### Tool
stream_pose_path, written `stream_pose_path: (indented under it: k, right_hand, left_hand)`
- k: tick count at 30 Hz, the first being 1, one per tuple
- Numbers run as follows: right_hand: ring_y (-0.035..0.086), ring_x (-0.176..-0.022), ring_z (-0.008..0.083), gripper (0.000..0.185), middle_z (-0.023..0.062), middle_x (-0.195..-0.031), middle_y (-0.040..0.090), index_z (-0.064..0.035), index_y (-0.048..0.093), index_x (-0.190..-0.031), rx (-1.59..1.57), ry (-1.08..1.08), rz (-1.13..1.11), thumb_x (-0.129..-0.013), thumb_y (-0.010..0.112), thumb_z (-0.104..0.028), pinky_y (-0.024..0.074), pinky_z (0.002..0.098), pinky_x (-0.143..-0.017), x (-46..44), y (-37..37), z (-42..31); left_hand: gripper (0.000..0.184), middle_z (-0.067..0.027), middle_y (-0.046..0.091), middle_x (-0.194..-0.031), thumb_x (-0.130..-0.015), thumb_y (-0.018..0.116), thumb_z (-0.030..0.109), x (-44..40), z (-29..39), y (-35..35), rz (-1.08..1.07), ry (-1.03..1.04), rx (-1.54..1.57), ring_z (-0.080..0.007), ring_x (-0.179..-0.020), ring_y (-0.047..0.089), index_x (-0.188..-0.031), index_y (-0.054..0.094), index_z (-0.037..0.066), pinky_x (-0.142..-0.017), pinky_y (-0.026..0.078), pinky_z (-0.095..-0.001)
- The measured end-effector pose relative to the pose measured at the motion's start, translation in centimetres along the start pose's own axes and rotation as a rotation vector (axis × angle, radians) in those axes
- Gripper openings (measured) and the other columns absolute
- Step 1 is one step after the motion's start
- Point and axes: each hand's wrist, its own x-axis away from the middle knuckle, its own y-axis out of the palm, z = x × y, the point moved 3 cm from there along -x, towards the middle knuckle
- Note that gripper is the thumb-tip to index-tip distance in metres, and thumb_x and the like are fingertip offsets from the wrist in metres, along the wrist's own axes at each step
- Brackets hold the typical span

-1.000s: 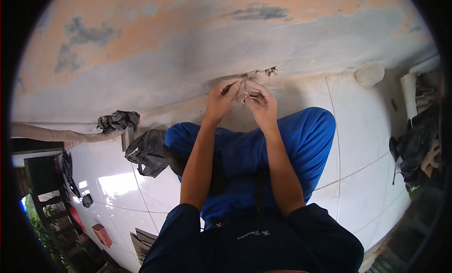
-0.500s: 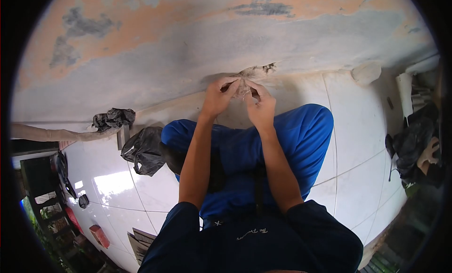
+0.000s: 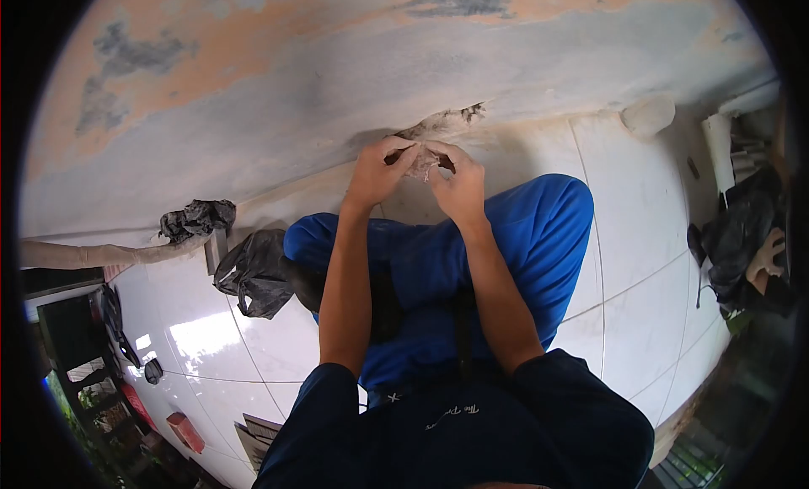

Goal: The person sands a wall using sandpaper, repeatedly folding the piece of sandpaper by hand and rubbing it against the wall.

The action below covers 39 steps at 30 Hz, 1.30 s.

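Observation:
My left hand [image 3: 377,175] pinches a small crumpled piece of thin, greyish-pink material [image 3: 420,164] from one side. On its other side, my right hand [image 3: 460,184] grips the same piece, thumb and fingers bent together. The material looks wispy and partly see-through; its exact kind cannot be made out. Both hands are close together in front of the wall base, just below a ragged broken hole [image 3: 451,120] in the plaster. Blue trousers [image 3: 531,228] of my crossed legs lie beneath my forearms.
The patched wall [image 3: 337,84] rises ahead from white floor tiles [image 3: 645,312]. Black plastic bags [image 3: 257,270] lie left of my knee, near a long pipe-like roll [image 3: 101,255]. Right stand a pale rounded lump [image 3: 649,116] and dark cloth [image 3: 733,249]. A red block [image 3: 184,432] is at lower left.
The view has shifted slightly. My hands have drawn a little away from the wall hole and closer together, with the crumpled material still between them.

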Motion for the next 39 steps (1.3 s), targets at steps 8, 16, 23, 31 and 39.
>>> stream_pose_path:
  k: [8,16,23,31,39]
  right_hand:
    - [0.068,-0.072,0.0122,0.025,0.012,-0.086,0.072,0.0021,0.071,-0.101,-0.177,0.254,-0.012,-0.079,0.06,0.006,0.0529,0.0242,-0.068,0.2,-0.4,0.6]
    - [0.064,-0.078,0.0082,0.024,0.0081,-0.088,0.072,0.0033,0.071,-0.1,-0.349,0.316,-0.032,-0.08,0.06,0.009,0.0514,0.0223,-0.07,0.1,-0.4,1.2]
    - [0.068,-0.078,0.0179,0.03,0.0131,-0.093,0.071,-0.0004,0.071,-0.103,-0.19,0.066,-0.125,-0.076,0.063,0.009,0.0535,0.0264,-0.07,-0.2,-0.5,0.3]
    - [0.067,-0.072,0.0231,0.031,0.0173,-0.09,0.069,0.0003,0.071,-0.102,-0.008,0.052,-0.058,-0.074,0.06,0.006,0.0529,0.0288,-0.064,-0.1,-0.8,-0.5]
    - [0.061,-0.055,0.0183,0.035,0.0194,-0.077,0.068,0.0004,0.071,-0.101,0.009,0.177,-0.059,-0.072,0.052,0.009,0.048,0.0282,-0.056,0.1,-0.9,-0.5]
  left_hand:
    - [0.023,-0.0044,0.067,-0.088,-0.091,0.066,0.013,0.1,0.5,0.0,-0.049,-0.061,0.081,-0.0078,-0.082,0.059,-0.104,0.066,-0.005,-0.073,0.048,-0.024]
    - [0.025,-0.0055,0.068,-0.09,-0.091,0.067,0.014,0.4,0.8,-0.2,-0.096,-0.139,0.188,-0.0085,-0.082,0.059,-0.109,0.064,-0.004,-0.073,0.048,-0.024]
    - [0.021,-0.0063,0.069,-0.085,-0.089,0.069,0.012,0.6,1.1,-0.7,-0.122,-0.078,0.172,-0.0084,-0.076,0.059,-0.103,0.065,-0.003,-0.068,0.048,-0.0244]
    - [0.028,-0.0057,0.068,-0.085,-0.088,0.072,0.013,0.4,1.1,-0.3,-0.135,-0.127,0.225,-0.0076,-0.076,0.056,-0.11,0.062,-0.001,-0.066,0.046,-0.0237]
    - [0.034,0.0008,0.06,-0.075,-0.087,0.072,0.018,0.6,2.4,0.0,-0.179,-0.214,0.216,-0.0056,-0.068,0.049,-0.114,0.061,0.0,-0.06,0.041,-0.0228]
